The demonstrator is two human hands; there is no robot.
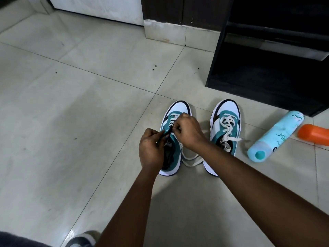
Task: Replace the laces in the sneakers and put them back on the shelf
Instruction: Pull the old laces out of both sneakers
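Large pale grey-beige glossy floor tiles [71,107] with thin dark grout lines, dotted with a few small dark specks. At the top, a white door panel [99,8] in a pale frame. Beside it, a dark brown wooden wall panel [178,9] above a pale tiled skirting block [174,32]. On the right, a black open wooden cabinet [267,68] standing on the tiles, its inside in shadow. Soft, even light, mild sheen on the tiles.

Open floor left, clutter right.
Bare tiled floor [71,104] wide left of the sneakers [225,125]; right side blocked by blue bottle [275,138], orange bottle [315,137], dark shelf [267,68] behind.
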